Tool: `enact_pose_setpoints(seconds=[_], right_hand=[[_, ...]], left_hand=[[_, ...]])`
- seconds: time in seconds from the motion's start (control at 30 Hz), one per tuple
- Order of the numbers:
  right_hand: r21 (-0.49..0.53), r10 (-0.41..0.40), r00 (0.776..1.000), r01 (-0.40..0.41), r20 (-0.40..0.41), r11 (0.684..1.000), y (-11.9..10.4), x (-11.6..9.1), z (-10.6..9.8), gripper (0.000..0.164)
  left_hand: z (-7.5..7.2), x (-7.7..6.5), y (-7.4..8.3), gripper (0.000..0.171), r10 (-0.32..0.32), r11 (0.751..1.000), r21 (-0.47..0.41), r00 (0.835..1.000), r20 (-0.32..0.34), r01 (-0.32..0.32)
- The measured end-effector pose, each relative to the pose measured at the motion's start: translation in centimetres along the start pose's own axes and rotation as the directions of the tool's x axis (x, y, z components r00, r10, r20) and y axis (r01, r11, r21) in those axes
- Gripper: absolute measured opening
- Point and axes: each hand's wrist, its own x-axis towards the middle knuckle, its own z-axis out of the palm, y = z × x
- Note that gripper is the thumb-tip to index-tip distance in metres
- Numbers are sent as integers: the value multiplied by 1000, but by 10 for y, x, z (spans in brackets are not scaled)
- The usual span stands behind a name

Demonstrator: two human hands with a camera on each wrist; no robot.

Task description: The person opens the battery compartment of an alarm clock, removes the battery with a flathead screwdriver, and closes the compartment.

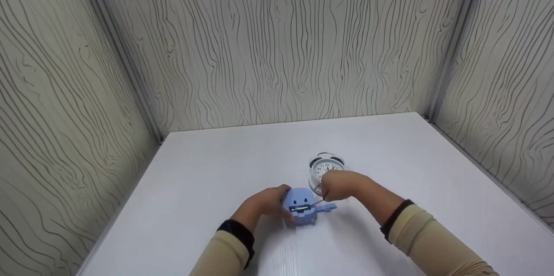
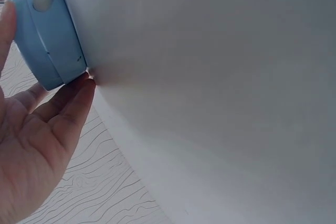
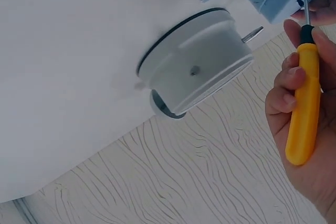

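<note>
A rounded light-blue device [image 1: 301,197] lies on the table with an opening across its middle, where a dark and greenish interior shows. My left hand [image 1: 270,202] holds it by its left side; in the left wrist view its fingers and thumb span the blue casing [image 2: 50,35]. In my right hand [image 1: 342,186] is a screwdriver [image 3: 305,103] with a yellow handle and black collar. Its metal shaft runs down to the device's opening, the tip inside it. A blue flap [image 1: 326,207] sticks out at the device's right side.
Just behind the right hand stands a white twin-bell alarm clock [image 1: 324,168], partly covered by that hand in the head view. The white table [image 1: 216,159] ends at wood-grain panels [image 1: 268,51] at the back and both sides.
</note>
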Motion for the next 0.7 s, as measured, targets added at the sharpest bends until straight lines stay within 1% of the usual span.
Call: enact_pose_setpoints(seconds=[0.17,0.37,0.6,0.7], right_hand=[[151,-5,1000,6,-3,989,15,1,12,9],[243,-40,999,43,-18,969,30,5,23,11],[369,1,1000,-6,16,929,40,7,31,9],[389,-9,1000,-1,22,921,43,7,34,11]], left_hand=[[0,-2,1,92,6,1000,-8,1000,2,-6],[0,-2,1,93,-3,1000,-8,1000,-3,3],[-2,-5,3,91,-9,1000,1,1000,2,9],[-3,-4,4,91,-10,1000,4,1000,6,10]])
